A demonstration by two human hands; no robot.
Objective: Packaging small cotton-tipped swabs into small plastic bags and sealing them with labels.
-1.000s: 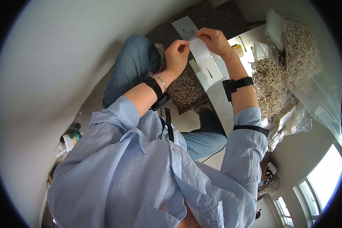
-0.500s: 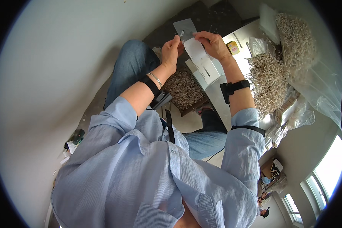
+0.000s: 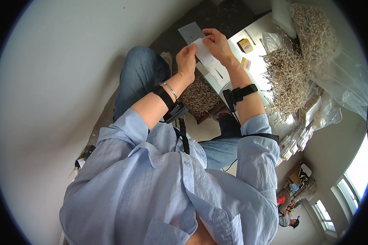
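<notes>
My left hand (image 3: pixel 187 62) and my right hand (image 3: pixel 218 47) are raised close together above the table's near corner. Between them is a white card or flat box (image 3: pixel 210 61), its upper end bent up toward the fingers. The left thumb and fingers pinch its left edge. A translucent plastic sheet or bag (image 3: pixel 189 32) sticks out beyond the card, at the fingertips. The right thumb and index finger are pinched together at the card's far end, by the plastic. Whether they grip card or plastic is too small to tell.
Right of my hands, a yellow box (image 3: pixel 245 45) and a smaller yellow piece (image 3: pixel 245 63) lie on the pale table (image 3: pixel 255 77). Heaped thin sticks (image 3: pixel 288 85), like cotton swabs, lie beyond; more fill a low box (image 3: pixel 198 98) below. Another person (image 3: pixel 288 216) is at the far right.
Both hands have drawn closer together, the right one moving left and up. The plastic has shifted left, and more of the white card shows at my left fingers. A second yellow piece has come into sight.
</notes>
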